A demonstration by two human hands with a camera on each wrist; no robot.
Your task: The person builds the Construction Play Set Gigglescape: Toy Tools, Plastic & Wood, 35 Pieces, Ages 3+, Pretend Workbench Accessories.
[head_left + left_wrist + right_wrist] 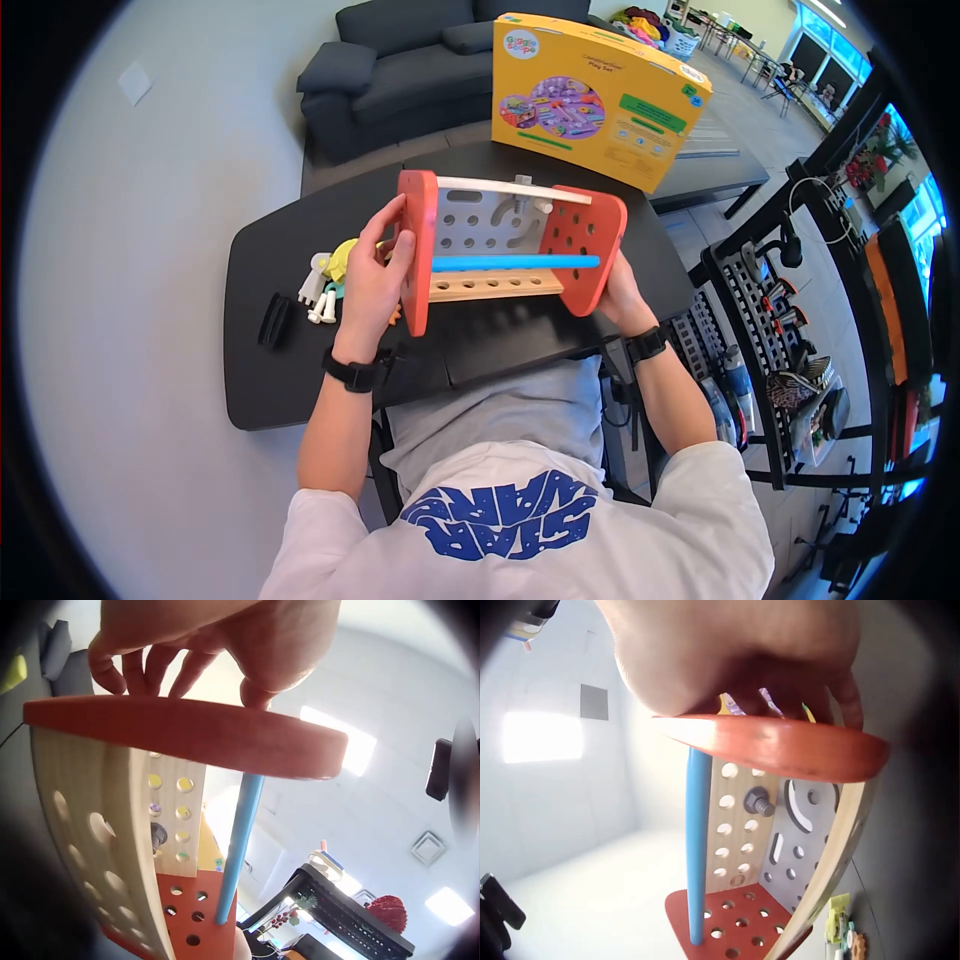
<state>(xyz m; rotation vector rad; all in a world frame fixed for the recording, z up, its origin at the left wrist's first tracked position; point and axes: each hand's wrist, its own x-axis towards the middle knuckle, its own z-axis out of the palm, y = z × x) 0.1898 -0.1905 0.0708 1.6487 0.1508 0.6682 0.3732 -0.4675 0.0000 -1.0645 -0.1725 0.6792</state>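
A wooden toy toolbox with red end panels, a blue rod handle and perforated walls (490,238) is held up over the black table, tilted. My left hand (372,280) grips its left red panel (418,250), fingertips and thumb against the outer face. At the other end, my right hand (622,295) holds the right red panel (590,245); its fingers are partly hidden behind that panel. The blue rod (697,840) runs between the two panels. A grey toy bolt (759,801) pokes through a hole in one wooden wall.
Left of the toolbox, yellow and white toy pieces (325,285) lie on the black table (270,240), near a small black object (275,320). A yellow play set box (600,100) stands at the back. A black rack (765,330) is at right, a grey sofa (420,75) beyond.
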